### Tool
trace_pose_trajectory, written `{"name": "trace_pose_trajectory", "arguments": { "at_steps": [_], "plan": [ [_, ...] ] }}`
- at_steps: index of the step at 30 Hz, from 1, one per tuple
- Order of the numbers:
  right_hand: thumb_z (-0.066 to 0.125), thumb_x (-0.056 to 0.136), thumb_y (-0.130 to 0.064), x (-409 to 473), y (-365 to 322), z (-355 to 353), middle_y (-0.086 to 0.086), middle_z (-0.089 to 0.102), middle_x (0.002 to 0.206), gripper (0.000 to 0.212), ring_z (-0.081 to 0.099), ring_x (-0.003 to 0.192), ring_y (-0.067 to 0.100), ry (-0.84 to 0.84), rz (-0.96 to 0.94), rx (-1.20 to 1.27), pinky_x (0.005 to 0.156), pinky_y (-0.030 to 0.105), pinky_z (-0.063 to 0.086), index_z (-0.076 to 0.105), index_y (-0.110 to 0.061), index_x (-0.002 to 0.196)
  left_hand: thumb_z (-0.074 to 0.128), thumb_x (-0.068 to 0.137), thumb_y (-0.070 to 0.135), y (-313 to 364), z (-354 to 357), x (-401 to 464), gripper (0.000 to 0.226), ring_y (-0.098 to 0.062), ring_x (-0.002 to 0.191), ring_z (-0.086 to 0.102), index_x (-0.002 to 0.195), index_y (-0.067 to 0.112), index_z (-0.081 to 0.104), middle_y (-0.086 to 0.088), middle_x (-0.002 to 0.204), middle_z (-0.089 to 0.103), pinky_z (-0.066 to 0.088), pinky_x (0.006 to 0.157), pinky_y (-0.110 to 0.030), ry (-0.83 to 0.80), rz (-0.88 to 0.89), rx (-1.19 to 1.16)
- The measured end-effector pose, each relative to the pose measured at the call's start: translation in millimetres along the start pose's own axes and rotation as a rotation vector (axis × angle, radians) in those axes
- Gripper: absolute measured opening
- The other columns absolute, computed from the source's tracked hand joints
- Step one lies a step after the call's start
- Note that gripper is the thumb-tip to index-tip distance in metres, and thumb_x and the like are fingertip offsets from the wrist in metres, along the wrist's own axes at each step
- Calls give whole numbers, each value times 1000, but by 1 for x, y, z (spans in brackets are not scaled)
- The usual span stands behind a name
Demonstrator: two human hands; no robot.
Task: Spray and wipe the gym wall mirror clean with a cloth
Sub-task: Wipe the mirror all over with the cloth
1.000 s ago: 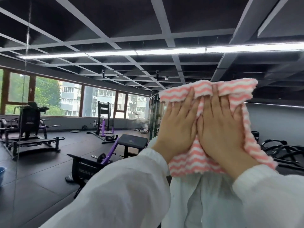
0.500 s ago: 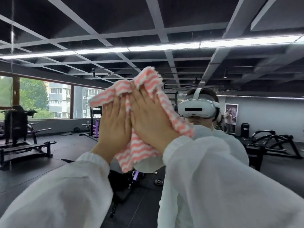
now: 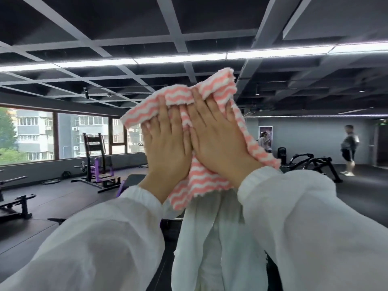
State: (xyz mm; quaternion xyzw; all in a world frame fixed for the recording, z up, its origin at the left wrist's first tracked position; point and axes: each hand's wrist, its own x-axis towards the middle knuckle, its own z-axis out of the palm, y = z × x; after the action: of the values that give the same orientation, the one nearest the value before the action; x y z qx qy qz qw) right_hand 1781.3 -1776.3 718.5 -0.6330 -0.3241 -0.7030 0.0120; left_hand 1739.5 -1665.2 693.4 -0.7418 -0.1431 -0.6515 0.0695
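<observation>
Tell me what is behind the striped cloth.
The cloth lies against the mirror, pressed by the left hand and right hand. The glass under it is covered.

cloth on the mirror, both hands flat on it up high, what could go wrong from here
1. The pink and white wavy-striped cloth is bunched, with its top corner folded over the fingertips, so it may wipe unevenly and leave streaks.
2. The left hand and right hand only press it flat, neither gripping, so it could slip down the mirror.
3. The cloth and hands cover the glass in front of the person, so missed spots there may go unnoticed.
</observation>
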Motion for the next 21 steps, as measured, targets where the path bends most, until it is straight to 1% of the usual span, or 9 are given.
{"name": "trace_pose_trajectory", "arguments": {
  "at_steps": [2, 3, 5, 7, 8, 13, 16, 21],
  "plan": [
    [10, 97, -34, -4, 19, 2, 10, 14, 158, 59, 10, 146, 22, -116, 53, 71, 116, 38, -8, 17, -10, 151, 21, 98, 34, 18, 1, 13, 58, -38, 139, 27, 146, 3, 27, -20, 154, 21, 11, 112, -50, 10, 77, 6],
    [6, 96, -35, -4, 27, 3, 8, 8, 159, 60, 7, 147, 22, -139, 86, 112, 117, 40, -5, 11, -12, 152, 20, 97, 34, 24, 1, 19, 58, -36, 140, 24, 147, 5, 25, -19, 155, 19, 8, 113, -48, 8, 103, 5],
    [3, 96, -36, -6, 46, 4, 7, 5, 160, 61, 7, 147, 22, -152, 150, 152, 119, 45, 1, 7, -12, 152, 17, 97, 35, 42, 4, 30, 59, -33, 142, 20, 148, 6, 23, -18, 156, 16, 6, 114, -48, 6, 141, -8],
    [3, 96, -36, -8, 57, 5, 7, 4, 160, 61, 8, 147, 22, -152, 203, 170, 118, 48, 10, 7, -13, 152, 16, 96, 35, 55, 6, 35, 60, -32, 142, 20, 148, 7, 23, -17, 156, 16, 5, 114, -47, 16, 168, -2],
    [3, 96, -36, -9, 61, 5, 6, 5, 160, 61, 9, 147, 22, -148, 225, 175, 118, 48, 12, 7, -13, 152, 16, 96, 34, 60, 8, 37, 59, -32, 142, 20, 148, 7, 23, -17, 156, 16, 4, 114, -46, 20, 176, 4],
    [8, 97, -36, -18, 69, 8, 7, 10, 159, 59, 15, 146, 21, -116, 277, 183, 118, 47, 11, 13, -12, 151, 21, 98, 31, 71, 14, 37, 56, -31, 140, 24, 148, 6, 23, -18, 154, 21, 7, 114, -45, 64, 246, -5],
    [13, 98, -34, -30, 74, 9, 9, 14, 158, 57, 17, 145, 22, -88, 301, 210, 117, 48, 12, 16, -11, 150, 21, 98, 31, 78, 14, 27, 56, -30, 141, 25, 148, 7, 22, -16, 155, 21, 14, 115, -46, 46, 280, -27],
    [21, 96, -31, -47, 69, 11, 12, 25, 155, 56, 27, 141, 27, -50, 297, 222, 113, 49, 18, 18, -6, 146, 24, 96, 30, 74, 15, 7, 57, -30, 138, 28, 147, 4, 24, -16, 153, 25, 19, 112, -47, 4, 351, -48]
  ]
}}
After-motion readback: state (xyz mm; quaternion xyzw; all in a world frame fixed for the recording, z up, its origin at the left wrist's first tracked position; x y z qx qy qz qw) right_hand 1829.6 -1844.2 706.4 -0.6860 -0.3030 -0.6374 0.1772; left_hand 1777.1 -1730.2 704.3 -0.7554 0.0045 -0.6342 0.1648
